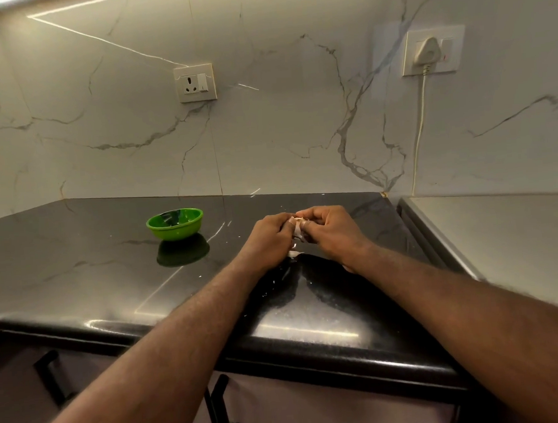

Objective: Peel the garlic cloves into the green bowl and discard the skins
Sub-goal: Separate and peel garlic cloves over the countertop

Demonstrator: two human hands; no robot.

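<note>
The green bowl [175, 231] stands toward the back of the black tabletop [78, 256], left of both hands; what it holds is hard to make out. The left hand [266, 241] and right hand [333, 232] meet mid-tabletop, fingers curled, pinching a garlic clove [298, 228] that they largely hide. A pale skin scrap [294, 253] lies just beneath them.

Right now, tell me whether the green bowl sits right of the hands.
No, the green bowl stands left of the left hand and right hand, which pinch a garlic clove.
</note>
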